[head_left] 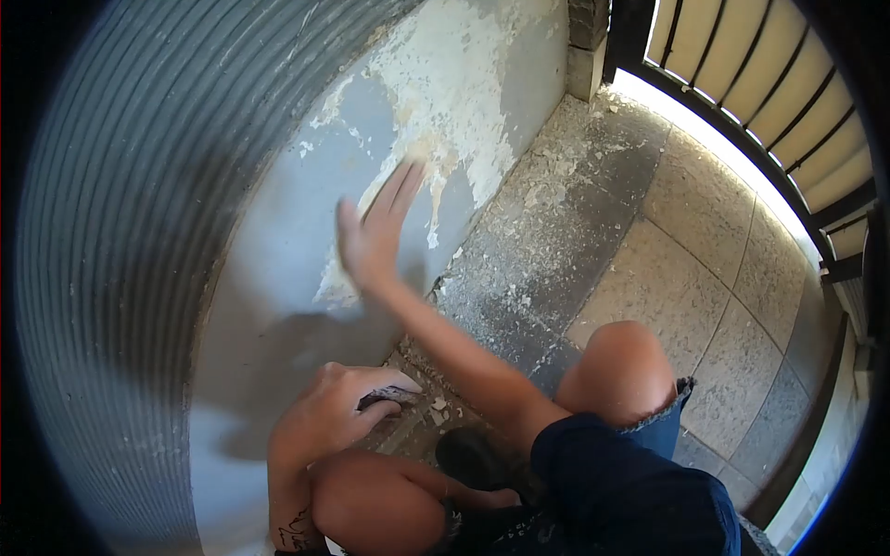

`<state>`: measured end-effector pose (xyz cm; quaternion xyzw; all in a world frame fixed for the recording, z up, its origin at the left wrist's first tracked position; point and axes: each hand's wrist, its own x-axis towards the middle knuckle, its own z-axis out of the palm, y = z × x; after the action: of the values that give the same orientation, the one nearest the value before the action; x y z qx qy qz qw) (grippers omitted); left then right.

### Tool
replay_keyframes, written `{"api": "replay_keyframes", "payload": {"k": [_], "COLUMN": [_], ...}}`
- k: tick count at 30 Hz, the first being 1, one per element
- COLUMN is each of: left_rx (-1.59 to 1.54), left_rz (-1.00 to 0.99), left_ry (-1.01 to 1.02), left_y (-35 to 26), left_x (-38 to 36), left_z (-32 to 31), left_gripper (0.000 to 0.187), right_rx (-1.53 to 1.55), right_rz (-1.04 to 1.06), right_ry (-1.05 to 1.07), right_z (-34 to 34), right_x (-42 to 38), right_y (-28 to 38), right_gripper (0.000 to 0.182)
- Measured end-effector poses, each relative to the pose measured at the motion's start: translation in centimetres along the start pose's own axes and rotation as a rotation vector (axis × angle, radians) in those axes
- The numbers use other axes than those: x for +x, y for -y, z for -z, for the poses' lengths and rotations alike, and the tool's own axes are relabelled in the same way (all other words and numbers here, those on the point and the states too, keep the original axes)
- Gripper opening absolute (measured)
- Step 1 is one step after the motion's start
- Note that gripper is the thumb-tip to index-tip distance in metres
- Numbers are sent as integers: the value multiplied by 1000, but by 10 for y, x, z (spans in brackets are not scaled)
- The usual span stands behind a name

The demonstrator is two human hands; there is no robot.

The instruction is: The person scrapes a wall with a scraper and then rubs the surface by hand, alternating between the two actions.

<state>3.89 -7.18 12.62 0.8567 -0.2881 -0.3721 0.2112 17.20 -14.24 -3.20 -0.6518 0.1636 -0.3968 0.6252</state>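
Observation:
My right hand [378,233] reaches across to the lower wall [278,269], fingers stretched out and thumb apart. It is slightly blurred and lies at or very near the surface, beside a patch of peeling paint [454,83]. Pale, rough plaster shows where the grey-blue paint has come off. Lower down, my left hand [329,412] is closed above my bent knee. Between its thumb and fingers shows a small dark thing speckled with white [378,398]. Most of that thing is hidden by the hand, so its kind cannot be made out.
Ribbed grey cladding [139,232] covers the wall's upper part. Paint flakes [519,250] litter the dark floor strip along the wall base. Beige tiles [686,250] extend to the right. A black barred gate [742,102] stands at the far end. My knees [621,371] are close below.

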Motion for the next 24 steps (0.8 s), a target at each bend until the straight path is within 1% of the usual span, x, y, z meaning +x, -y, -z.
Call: {"api": "replay_keyframes", "payload": {"k": [1, 2, 3, 4, 5, 6, 7, 8, 9, 10, 12, 13, 14, 15, 16, 17, 19, 21, 23, 24], "left_rx": [-46, -57, -50, -40, -41, -26, -13, -10, 57, 125, 162, 192, 183, 141, 94, 80, 88, 132, 174, 206], "left_rz": [26, 37, 15, -8, -2, -51, -99, -102, -92, -75, -95, -120, -105, -89, -78, -74, -140, -136, -129, -110], "left_ry": [-6, -8, -24, -45, -63, -12, 44, 24, 88, 150, 87, 43, 28, -5, -35, -46, 34, 52, 86, 103], "left_y": [1, 1, 0, -2, -3, -3, -4, -3, -2, -2, -2, -2, -1, -1, -1, 0, 5, 4, 5, 10], "left_x": [-3, -6, -8, -11, -12, -9, -5, -1, 1, 3, 3, 1, -1, -3, -5, -7, -4, 3, 8, 7], "left_z": [-2, -2, -1, 2, 2, 2, 0, -2, -5, -6, -6, -6, -5, -5, -7, -10, -11, -13, -19, -21], "left_gripper": [22, 22, 21, 20, 20, 19, 17, 17, 16, 15, 14, 13, 13, 15, 17, 17, 18, 19, 19, 16], "right_rx": [30, 124, 218, 223, 148, 77, 74, 39, 7, 23, 13, -12, -40, 109, 249, 244, 115, 49, 50, 54], "right_rz": [-49, -121, -192, -194, -130, -55, -77, -26, 27, 45, 48, -8, -64, -130, -199, -197, -74, 1, 38, 65], "right_ry": [-13, -62, -110, -95, -72, -54, -30, 31, 93, 103, 79, 70, 67, 21, -26, -9, -11, 51, 75, 104], "right_z": [9, 17, 20, 16, 13, 12, 5, 3, 1, -2, -1, 6, 14, 23, 28, 25, 11, -5, -4, -3], "right_x": [31, 69, 90, 81, 67, 54, 20, -17, -37, -33, -31, -9, 27, 64, 84, 76, 46, -18, -28, -29], "right_y": [-3, -14, -20, -20, -17, -14, -2, 4, 4, 3, -1, 2, 3, -4, -9, -8, -2, 2, 2, 1], "right_gripper": [90, 89, 89, 89, 89, 89, 89, 89, 89, 89, 89, 85, 81, 80, 79, 79, 89, 94, 95, 97]}}
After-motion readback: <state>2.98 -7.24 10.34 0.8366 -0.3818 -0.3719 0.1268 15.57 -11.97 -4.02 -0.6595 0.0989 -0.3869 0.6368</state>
